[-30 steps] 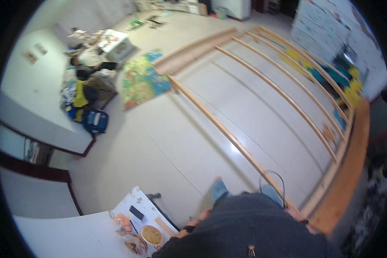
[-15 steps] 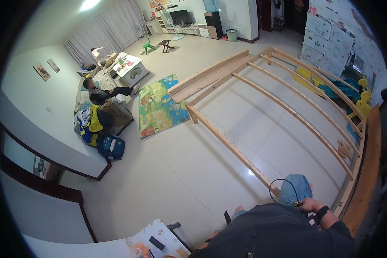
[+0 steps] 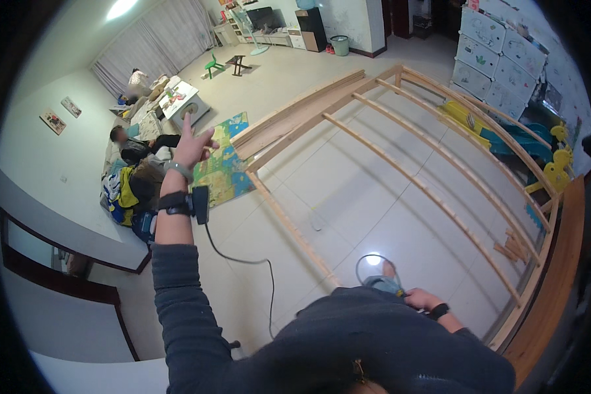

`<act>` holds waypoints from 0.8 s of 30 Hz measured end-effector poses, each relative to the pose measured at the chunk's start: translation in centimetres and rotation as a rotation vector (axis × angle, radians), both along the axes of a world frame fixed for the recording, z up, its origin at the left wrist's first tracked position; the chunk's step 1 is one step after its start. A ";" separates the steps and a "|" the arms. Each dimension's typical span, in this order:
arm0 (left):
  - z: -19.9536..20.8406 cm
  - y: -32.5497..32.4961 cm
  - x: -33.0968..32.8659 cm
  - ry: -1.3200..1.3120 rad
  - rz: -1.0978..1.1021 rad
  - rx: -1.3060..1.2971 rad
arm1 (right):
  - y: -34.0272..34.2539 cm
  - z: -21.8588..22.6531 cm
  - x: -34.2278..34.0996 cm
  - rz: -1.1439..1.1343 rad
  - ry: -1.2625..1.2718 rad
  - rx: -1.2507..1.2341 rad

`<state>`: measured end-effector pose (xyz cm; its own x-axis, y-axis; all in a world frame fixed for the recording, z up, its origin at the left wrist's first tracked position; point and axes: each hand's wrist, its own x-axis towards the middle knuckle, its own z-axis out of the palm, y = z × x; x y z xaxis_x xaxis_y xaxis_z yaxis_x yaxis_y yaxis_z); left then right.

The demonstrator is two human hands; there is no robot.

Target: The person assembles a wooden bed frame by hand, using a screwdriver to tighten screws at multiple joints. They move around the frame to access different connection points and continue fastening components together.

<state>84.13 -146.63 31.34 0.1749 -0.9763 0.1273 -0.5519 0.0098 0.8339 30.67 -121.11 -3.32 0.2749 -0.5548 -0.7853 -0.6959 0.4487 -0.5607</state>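
My left hand (image 3: 194, 146) is raised and stretched forward, holding nothing. Its index finger points ahead and the other fingers are apart, some partly bent. A black box-shaped device (image 3: 200, 205) is strapped to that wrist, and a thin black cord (image 3: 243, 261) hangs from it. Low in front of my body, my right hand (image 3: 423, 300) is closed on a looped black cable (image 3: 377, 257). A small yellow part shows by its fingers; what else lies in the grip is hidden. A wooden slatted frame (image 3: 433, 198) lies ahead of me.
Long planks (image 3: 302, 113) lie along the frame's far left side, beside a colourful play mat (image 3: 223, 180). Another plank (image 3: 561, 262) runs along the right. Wood offcuts (image 3: 511, 246) lie inside the frame. A person (image 3: 134, 150) sits on the sofa at left.
My left arm has come up into view and reaches forward. My right hand, with the cable, has shifted left in the picture. The whole view has tilted and moved slightly.
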 end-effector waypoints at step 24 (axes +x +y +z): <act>-32.0 22.1 -8.0 -0.875 -1.297 1.374 | -19.1 -5.3 -16.1 -0.242 -0.148 0.184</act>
